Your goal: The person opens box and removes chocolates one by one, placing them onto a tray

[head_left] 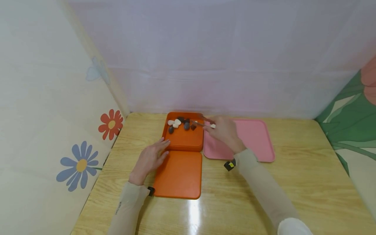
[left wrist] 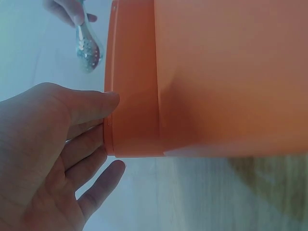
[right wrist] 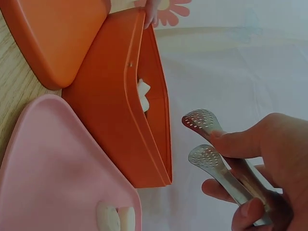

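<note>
My right hand (head_left: 224,130) holds metal tongs (head_left: 198,123), their perforated ends (right wrist: 204,156) apart with nothing between them. In the head view they reach over the right side of an orange box (head_left: 185,138). Inside the box lie several dark stones (head_left: 186,126) and white stones (head_left: 177,122), mostly toward its back. My left hand (head_left: 149,160) grips the box's near left corner. In the left wrist view its thumb (left wrist: 103,103) lies on the outer wall at the rim, with fingers going behind the rim.
An orange lid (head_left: 178,174) lies flat in front of the box. To the right, a pink tray (head_left: 255,140) sits beside the box, with white stones (right wrist: 108,216) near its edge. A pale cloth backdrop (head_left: 205,65) rises behind the wooden table (head_left: 302,169).
</note>
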Action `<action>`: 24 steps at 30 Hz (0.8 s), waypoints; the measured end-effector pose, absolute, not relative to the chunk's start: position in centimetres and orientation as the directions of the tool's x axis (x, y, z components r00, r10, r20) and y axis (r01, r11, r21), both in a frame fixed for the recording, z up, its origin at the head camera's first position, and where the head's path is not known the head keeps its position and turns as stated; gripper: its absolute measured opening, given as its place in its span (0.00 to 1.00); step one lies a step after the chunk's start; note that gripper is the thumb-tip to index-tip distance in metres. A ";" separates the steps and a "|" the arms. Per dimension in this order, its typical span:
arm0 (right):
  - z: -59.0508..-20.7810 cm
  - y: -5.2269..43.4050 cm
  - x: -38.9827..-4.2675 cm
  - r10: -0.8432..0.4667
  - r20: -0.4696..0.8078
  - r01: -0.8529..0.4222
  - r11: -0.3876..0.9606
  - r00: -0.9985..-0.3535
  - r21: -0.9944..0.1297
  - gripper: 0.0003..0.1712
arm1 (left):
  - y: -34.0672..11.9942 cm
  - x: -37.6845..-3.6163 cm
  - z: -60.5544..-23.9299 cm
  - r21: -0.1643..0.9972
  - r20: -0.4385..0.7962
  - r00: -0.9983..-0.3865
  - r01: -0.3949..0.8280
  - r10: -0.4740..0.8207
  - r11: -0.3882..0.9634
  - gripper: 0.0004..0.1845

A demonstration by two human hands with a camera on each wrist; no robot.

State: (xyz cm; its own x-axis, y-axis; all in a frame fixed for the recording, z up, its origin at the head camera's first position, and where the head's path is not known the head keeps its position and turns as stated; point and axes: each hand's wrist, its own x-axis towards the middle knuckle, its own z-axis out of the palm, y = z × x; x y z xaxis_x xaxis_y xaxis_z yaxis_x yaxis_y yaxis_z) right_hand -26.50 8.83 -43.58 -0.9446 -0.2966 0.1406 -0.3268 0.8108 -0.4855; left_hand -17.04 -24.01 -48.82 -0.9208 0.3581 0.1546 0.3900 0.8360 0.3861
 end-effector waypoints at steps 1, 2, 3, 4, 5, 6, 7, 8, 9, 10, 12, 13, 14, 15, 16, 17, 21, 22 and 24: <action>-43.6 8.7 -26.6 -0.300 0.139 -0.329 0.810 -0.944 -0.486 0.32 | -24.0 -17.0 -48.8 0.387 0.155 -0.921 0.389 0.357 0.836 0.27; -43.6 8.5 -26.7 -0.304 0.137 -0.331 0.810 -0.943 -0.484 0.31 | -24.0 -17.0 -48.8 0.387 0.155 -0.921 0.389 0.357 0.836 0.27; -43.6 8.4 -26.9 -0.308 0.135 -0.334 0.812 -0.942 -0.479 0.31 | -24.0 -17.0 -48.8 0.387 0.156 -0.921 0.389 0.356 0.836 0.27; -43.7 8.2 -27.0 -0.313 0.134 -0.339 0.814 -0.940 -0.473 0.31 | -24.0 -17.0 -48.8 0.386 0.157 -0.921 0.390 0.357 0.836 0.27; -43.7 8.1 -27.2 -0.319 0.131 -0.343 0.819 -0.939 -0.460 0.30 | -24.0 -17.0 -48.8 0.387 0.158 -0.921 0.390 0.357 0.835 0.27; -43.8 7.9 -27.3 -0.326 0.124 -0.346 0.823 -0.937 -0.450 0.30 | -24.0 -17.0 -48.8 0.389 0.159 -0.921 0.390 0.356 0.834 0.27; -43.8 7.8 -27.4 -0.335 0.117 -0.351 0.827 -0.935 -0.439 0.29 | -24.0 -17.0 -48.8 0.389 0.159 -0.921 0.390 0.356 0.834 0.27; -43.9 7.6 -27.6 -0.343 0.109 -0.355 0.831 -0.933 -0.427 0.29 | -24.0 -17.0 -48.8 0.389 0.158 -0.921 0.391 0.357 0.834 0.27; -44.0 7.5 -27.7 -0.349 0.101 -0.357 0.833 -0.932 -0.422 0.28 | -24.0 -17.0 -48.8 0.389 0.157 -0.921 0.390 0.357 0.835 0.27; -44.0 7.3 -27.8 -0.354 0.093 -0.359 0.833 -0.931 -0.421 0.27 | -24.0 -17.0 -48.8 0.388 0.155 -0.921 0.389 0.357 0.835 0.27; -44.1 7.0 -28.0 -0.363 0.076 -0.360 0.833 -0.929 -0.421 0.26 | -24.0 -17.1 -48.9 0.386 0.156 -0.921 0.389 0.357 0.836 0.27; -44.1 6.8 -28.1 -0.366 0.072 -0.361 0.834 -0.928 -0.417 0.26 | -24.0 -17.1 -48.9 0.385 0.158 -0.921 0.390 0.357 0.837 0.27; -44.2 6.6 -28.2 -0.367 0.067 -0.361 0.838 -0.928 -0.410 0.26 | -24.0 -17.1 -49.0 0.385 0.163 -0.920 0.392 0.357 0.836 0.27; -44.2 6.5 -28.3 -0.369 0.062 -0.362 0.841 -0.927 -0.403 0.26 | -24.0 -17.1 -49.0 0.382 0.172 -0.918 0.397 0.358 0.834 0.27; -44.2 6.3 -28.3 -0.372 0.056 -0.363 0.846 -0.927 -0.392 0.27 | -24.0 -17.1 -49.1 0.380 0.182 -0.915 0.403 0.360 0.833 0.27; -44.3 6.2 -28.3 -0.372 0.049 -0.363 0.852 -0.927 -0.378 0.28 | -24.0 -17.1 -49.1 0.379 0.192 -0.912 0.409 0.362 0.830 0.27; -44.4 5.6 -28.3 -0.377 0.034 -0.367 0.871 -0.926 -0.328 0.27 | -24.0 -17.1 -49.2 0.373 0.211 -0.906 0.422 0.367 0.826 0.27; -44.5 5.5 -28.3 -0.378 0.038 -0.370 0.874 -0.925 -0.316 0.27 | -24.0 -17.1 -49.2 0.376 0.206 -0.908 0.418 0.365 0.827 0.27; -44.7 5.2 -28.4 -0.386 0.050 -0.383 0.876 -0.921 -0.292 0.27 | -24.1 -17.1 -49.2 0.380 0.192 -0.913 0.408 0.361 0.830 0.27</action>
